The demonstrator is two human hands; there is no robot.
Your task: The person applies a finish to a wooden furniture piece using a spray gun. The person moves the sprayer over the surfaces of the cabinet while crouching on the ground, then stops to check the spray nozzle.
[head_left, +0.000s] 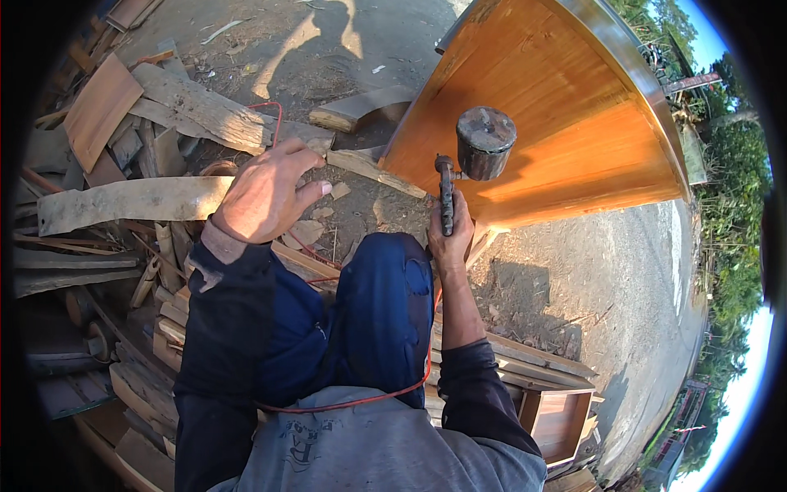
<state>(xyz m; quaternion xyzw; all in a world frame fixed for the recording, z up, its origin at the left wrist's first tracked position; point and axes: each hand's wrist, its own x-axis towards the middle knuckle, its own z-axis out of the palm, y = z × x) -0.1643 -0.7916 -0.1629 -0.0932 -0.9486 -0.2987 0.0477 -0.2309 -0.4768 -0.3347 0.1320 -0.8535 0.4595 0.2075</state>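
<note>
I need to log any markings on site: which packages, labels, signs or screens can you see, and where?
No packages, signs or screens in view.
Printed emblem: on the grey shirt at the bottom edge, dark, blurred lettering.
Spray gun in the right hand: no label visible.

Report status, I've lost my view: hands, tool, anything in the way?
Right hand gripping spray gun, cup up, at the orange varnished wood panel. Left hand open, raised over scrap planks. Red hose trails across the lap.
</note>
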